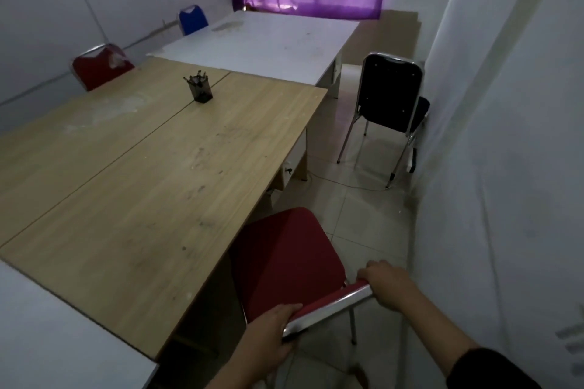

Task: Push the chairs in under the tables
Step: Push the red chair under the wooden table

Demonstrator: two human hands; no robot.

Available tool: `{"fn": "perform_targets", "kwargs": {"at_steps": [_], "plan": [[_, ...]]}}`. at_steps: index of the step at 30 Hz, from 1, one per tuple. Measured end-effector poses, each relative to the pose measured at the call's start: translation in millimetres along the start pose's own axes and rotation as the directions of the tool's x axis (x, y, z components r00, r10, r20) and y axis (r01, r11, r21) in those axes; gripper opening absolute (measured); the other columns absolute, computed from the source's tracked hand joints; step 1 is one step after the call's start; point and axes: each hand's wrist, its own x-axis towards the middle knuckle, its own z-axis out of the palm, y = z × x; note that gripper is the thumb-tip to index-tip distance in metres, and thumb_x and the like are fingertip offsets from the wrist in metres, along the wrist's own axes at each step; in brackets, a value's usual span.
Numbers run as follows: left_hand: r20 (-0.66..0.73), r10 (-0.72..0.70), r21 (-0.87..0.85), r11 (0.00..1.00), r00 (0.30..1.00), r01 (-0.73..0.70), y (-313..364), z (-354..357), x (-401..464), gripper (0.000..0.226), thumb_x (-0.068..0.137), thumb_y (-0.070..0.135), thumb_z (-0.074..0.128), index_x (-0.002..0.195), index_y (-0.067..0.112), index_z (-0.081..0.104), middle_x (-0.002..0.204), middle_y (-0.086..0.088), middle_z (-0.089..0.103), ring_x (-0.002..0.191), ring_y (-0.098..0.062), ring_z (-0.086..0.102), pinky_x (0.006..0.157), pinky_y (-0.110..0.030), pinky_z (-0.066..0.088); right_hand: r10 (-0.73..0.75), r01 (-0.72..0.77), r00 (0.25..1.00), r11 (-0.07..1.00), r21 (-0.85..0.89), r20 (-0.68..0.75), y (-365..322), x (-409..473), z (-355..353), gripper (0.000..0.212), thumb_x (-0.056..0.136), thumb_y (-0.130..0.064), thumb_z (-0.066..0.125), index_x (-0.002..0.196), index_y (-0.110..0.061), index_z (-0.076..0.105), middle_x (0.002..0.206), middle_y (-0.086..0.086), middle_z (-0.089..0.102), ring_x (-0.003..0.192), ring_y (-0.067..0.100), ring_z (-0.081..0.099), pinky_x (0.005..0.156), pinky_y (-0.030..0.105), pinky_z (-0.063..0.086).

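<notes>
Chair in hand: the near red chair (284, 259) sits at the wooden table (142, 183), front of its seat already tucked a little under the table's near-right edge, most of the seat out in the aisle.
Left hand (271, 331): wrapped around the left end of the chrome backrest rail — fingers curled over the top, closed on it.
Right hand (385, 284): gripping the right end of that rail, knuckles up, closed around the corner.
Which way it goes: the chair lies ahead and to the left of both hands; the push looks to run up-left, toward the table edge.
Axis: the backrest rail runs skewed to the table edge — I'd judge the right side needs more push to square it.
Nearer hand: the left one is closer to the table.
Room: tiled floor (363, 215) is open on the right, the wall (505, 167) near that elbow.
Waiting: the black chair (392, 95) stands well out from the white table (262, 44), beside the wall.
</notes>
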Motion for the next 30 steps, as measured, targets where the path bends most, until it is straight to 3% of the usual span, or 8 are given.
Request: {"fn": "perform_targets", "kwargs": {"at_steps": [6,14,20,26,30], "plan": [[-0.202,-0.133,-0.109,0.988,0.970,0.113,18.8,18.2,56.1,0.054,0.079,0.033,0.066,0.131,0.028,0.051,0.126,0.011,0.059,0.115,-0.003,0.053,0.095,-0.014,0.038,-0.141,0.146,0.987,0.988,-0.059,0.082,47.0,71.3,-39.7,0.038,0.090,-0.004,0.046,0.116,-0.030,0.057,0.111,0.000,0.053,0.104,0.021,0.050,0.075,0.033,0.044],[-0.287,-0.268,-0.161,0.960,0.920,0.229,24.9,9.5,121.5,0.057,0.077,0.025,0.070,0.131,0.026,0.052,0.128,0.008,0.059,0.117,-0.006,0.054,0.093,-0.012,0.036,-0.294,0.309,0.949,0.940,-0.143,0.119,74.5,155.0,-82.6,0.038,0.088,-0.006,0.052,0.117,-0.030,0.056,0.110,-0.002,0.053,0.101,0.017,0.051,0.079,0.035,0.048],[-0.355,-0.339,-0.241,0.934,0.871,0.264,28.5,-1.5,152.6,0.064,0.068,0.018,0.054,0.132,0.025,0.052,0.127,0.006,0.060,0.116,-0.009,0.055,0.096,-0.020,0.043,-0.361,0.384,0.921,0.905,-0.185,0.143,79.8,204.5,-104.5,0.039,0.089,-0.003,0.049,0.117,-0.029,0.055,0.109,0.001,0.052,0.101,0.020,0.051,0.074,0.033,0.047],[-0.451,-0.352,-0.220,0.935,0.820,0.280,18.7,-5.1,190.7,0.054,0.069,0.038,0.060,0.122,0.030,0.060,0.116,0.014,0.065,0.105,0.000,0.060,0.086,-0.009,0.041,-0.423,0.441,0.897,0.877,-0.193,0.126,89.2,255.4,-116.6,0.042,0.088,-0.004,0.051,0.121,-0.031,0.053,0.109,0.000,0.053,0.099,0.019,0.051,0.077,0.037,0.049],[-0.490,-0.306,-0.177,0.952,0.816,0.251,9.7,-14.4,221.8,0.052,0.070,0.037,0.065,0.121,0.030,0.060,0.113,0.016,0.065,0.102,0.002,0.060,0.084,-0.007,0.041,-0.436,0.447,0.894,0.874,-0.190,0.098,98.6,291.3,-124.5,0.047,0.087,-0.005,0.054,0.124,-0.033,0.050,0.109,-0.001,0.053,0.097,0.019,0.051,0.080,0.039,0.049]]}}
